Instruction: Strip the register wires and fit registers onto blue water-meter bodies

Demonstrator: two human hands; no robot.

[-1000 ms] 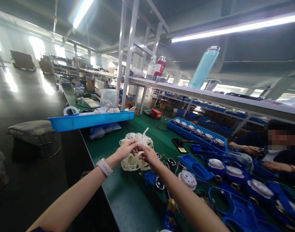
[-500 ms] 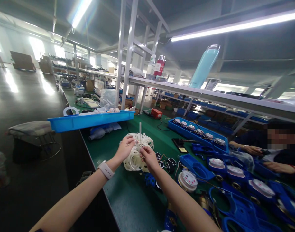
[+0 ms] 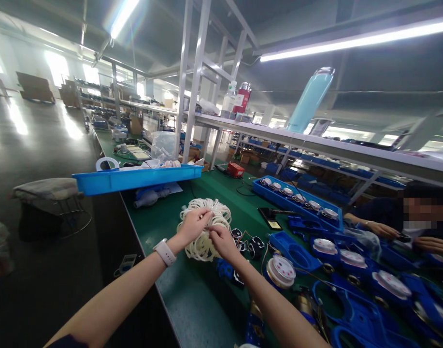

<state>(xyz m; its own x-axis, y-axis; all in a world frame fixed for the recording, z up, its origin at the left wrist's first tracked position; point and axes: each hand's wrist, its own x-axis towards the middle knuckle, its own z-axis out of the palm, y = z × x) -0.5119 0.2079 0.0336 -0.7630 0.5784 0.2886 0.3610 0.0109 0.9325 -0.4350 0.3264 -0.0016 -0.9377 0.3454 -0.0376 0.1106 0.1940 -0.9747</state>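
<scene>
Both my hands meet above a loose heap of white plastic rings (image 3: 204,251) on the green bench. My left hand (image 3: 195,224), with a pale watch at the wrist, has its thumb and fingers pinched together near a short pale tube (image 3: 215,205). Just right of it and slightly lower, my right hand (image 3: 223,241) is closed in a pinch, its fingertips close to the left ones. Fingers cover most of the tube, and its lower end is hidden. Small black parts with wires (image 3: 255,245) and a blue piece (image 3: 224,268) lie beside my right hand.
A blue tray (image 3: 141,180) overhangs the bench's left edge. Another blue tray (image 3: 297,205) holds several round meters. Blue housings (image 3: 297,251) and white-topped meters (image 3: 281,270) crowd the right side. A co-worker's hands (image 3: 382,229) are at far right. A shelf (image 3: 264,129) crosses above.
The pale tube stood upright between my hands before; now it is mostly covered by my fingers. My left hand has moved right and my right hand slightly down, with the fingertips closer together.
</scene>
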